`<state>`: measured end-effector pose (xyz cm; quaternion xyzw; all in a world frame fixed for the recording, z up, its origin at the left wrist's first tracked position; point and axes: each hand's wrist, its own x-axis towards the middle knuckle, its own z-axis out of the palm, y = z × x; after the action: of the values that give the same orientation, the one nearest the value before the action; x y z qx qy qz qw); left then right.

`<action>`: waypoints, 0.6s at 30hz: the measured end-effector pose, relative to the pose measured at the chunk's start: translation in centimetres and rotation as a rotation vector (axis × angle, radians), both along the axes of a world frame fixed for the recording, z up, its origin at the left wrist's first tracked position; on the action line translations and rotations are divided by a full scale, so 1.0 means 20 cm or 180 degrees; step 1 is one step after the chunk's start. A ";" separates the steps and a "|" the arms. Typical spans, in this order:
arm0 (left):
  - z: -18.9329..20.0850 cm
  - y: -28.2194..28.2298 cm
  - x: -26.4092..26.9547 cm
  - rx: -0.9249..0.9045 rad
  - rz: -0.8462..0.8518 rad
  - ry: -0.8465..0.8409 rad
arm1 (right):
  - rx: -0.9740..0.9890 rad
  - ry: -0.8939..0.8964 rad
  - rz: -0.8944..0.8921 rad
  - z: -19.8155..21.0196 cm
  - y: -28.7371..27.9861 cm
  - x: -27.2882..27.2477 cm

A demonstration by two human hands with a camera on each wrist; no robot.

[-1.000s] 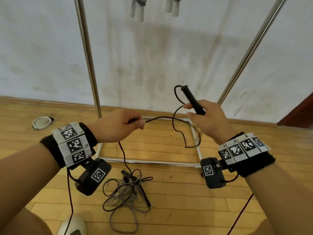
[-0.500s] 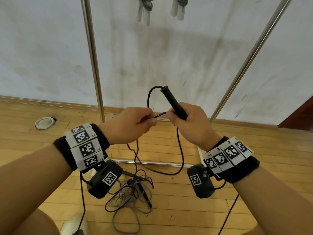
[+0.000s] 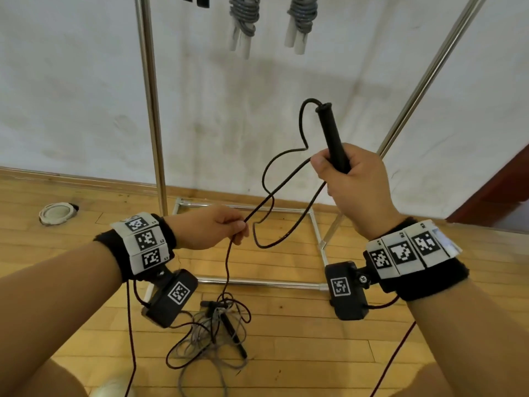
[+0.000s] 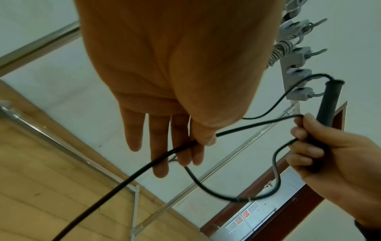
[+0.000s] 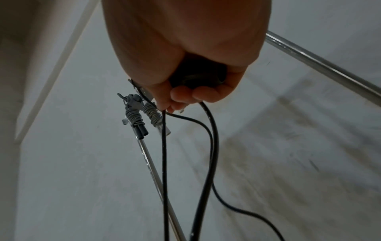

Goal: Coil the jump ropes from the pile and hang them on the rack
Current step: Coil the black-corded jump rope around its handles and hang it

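Head view: wood plank floor [image 3: 300,333] filled the lower half of the frame; a stained white wall [image 3: 71,96] filled the upper half. A red-brown door frame [image 3: 498,184] stood at the right edge. A round white object [image 3: 57,213] lay on the floor at mid left; what it was could not be made out. A metal rack [image 3: 150,110] rose in two poles, left of centre and upper right, with its base bars on the floor at centre.

Right hand [image 3: 357,181], centre right: clenched round a black handle [image 3: 332,136] held upright, with a loop of the black rope [image 3: 272,167] pinched under the thumb.

Left hand [image 3: 211,227], centre left: thumb and forefinger pinched the same rope; in the left wrist view the other fingers [image 4: 158,146] were straight.

From the left hand the rope dropped to the pile [image 3: 211,328] of tangled black and grey ropes on the floor at lower centre, beside the rack base.

Coiled grey ropes [image 3: 246,21] with white handles hung at the top of the frame, cut off by the upper edge; two dark handles [image 3: 194,0] further left were mostly out of frame.

Right wrist view: dim and blurred; only the handle's end showed in the fist [image 5: 185,48].
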<state>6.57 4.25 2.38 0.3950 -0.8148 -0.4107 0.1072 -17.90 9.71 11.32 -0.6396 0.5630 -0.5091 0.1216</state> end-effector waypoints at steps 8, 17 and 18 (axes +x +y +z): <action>0.07 -0.04 0.03 -0.0908 0.0618 -0.0204 | 0.0534 0.0332 -0.0324 -0.18 0.00 -0.08; 0.16 0.07 -0.14 -0.1533 0.0330 -0.0104 | 0.0923 0.0608 0.0613 -0.31 -0.02 0.04; 0.18 0.07 -0.14 -0.1579 0.0341 -0.0041 | 0.0952 0.0484 0.0704 -0.31 -0.02 0.06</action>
<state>3.85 5.72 5.97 0.4019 -0.8691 -0.1894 0.2172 -16.66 9.30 5.11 -0.7090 0.5662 -0.3535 0.2276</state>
